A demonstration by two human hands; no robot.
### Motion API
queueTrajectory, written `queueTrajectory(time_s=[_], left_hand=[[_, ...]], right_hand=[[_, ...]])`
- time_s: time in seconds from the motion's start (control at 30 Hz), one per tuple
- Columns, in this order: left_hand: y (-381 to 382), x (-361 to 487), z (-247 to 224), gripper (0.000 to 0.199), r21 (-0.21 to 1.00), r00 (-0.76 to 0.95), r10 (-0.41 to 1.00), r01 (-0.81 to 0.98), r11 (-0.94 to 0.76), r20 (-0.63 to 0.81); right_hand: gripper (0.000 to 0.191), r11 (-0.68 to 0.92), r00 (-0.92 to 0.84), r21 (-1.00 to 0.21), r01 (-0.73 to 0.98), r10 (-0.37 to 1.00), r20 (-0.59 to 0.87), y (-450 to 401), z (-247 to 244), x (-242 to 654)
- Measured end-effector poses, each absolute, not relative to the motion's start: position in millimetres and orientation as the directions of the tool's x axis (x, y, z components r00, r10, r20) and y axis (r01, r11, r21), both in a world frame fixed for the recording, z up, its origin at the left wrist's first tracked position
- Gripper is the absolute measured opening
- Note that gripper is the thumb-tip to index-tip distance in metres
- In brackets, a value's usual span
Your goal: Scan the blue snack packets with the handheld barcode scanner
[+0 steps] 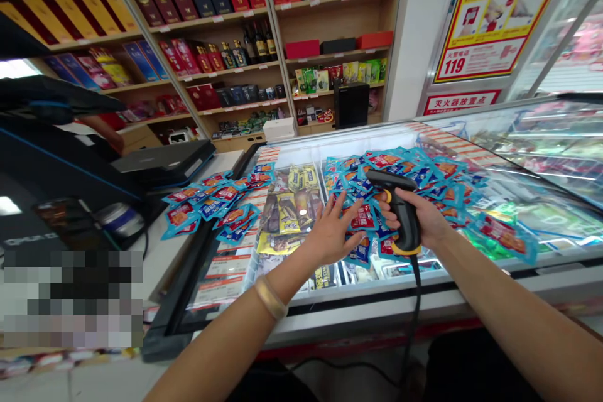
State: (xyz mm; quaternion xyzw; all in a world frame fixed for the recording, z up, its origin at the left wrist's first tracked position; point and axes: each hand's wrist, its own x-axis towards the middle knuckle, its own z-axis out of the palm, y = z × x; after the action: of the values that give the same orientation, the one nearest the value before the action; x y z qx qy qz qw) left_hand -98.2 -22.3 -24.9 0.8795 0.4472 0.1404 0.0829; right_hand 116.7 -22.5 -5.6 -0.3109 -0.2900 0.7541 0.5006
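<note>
Your right grip (426, 217) clasps the scanner (406, 221); your left grip (330, 235) spreads over blue packets (387, 159) behind the front edge of the freezer (330, 319).

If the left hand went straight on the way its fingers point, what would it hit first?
Most likely the pile of blue packets just ahead of the left hand; depth is unclear, so it may already be touching them.

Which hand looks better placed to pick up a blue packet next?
Probably the left hand: it looks empty, spread open over the blue packets, while the right hand grips the black scanner.
</note>
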Motion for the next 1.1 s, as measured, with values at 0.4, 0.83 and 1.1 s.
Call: queueTrajectory(time_s=[0.4, 0.83, 1.1], left_hand=[[8.3, -240.3, 6.0, 0.065, 0.062, -0.127, 0.938, 0.992, 0.114, 0.322], [0.4, -281.1, -12.9, 0.054, 0.024, -0.083, 0.996, 0.996, 0.083, 0.010], [-2.3, -284.6, -7.5, 0.040, 0.300, -0.081, 0.982, 0.954, 0.027, 0.172]], right_hand=[[0.019, -0.400, -0.514, -0.763, -0.508, 0.851, -0.104, -0.7, 23.0, 35.0], [0.024, -0.574, -0.593, -0.710, -0.408, 0.758, -0.272, 14.6, -11.7, -14.3], [0.024, -0.563, -0.593, -0.720, -0.405, 0.761, -0.262, 12.8, -10.5, -14.3]])
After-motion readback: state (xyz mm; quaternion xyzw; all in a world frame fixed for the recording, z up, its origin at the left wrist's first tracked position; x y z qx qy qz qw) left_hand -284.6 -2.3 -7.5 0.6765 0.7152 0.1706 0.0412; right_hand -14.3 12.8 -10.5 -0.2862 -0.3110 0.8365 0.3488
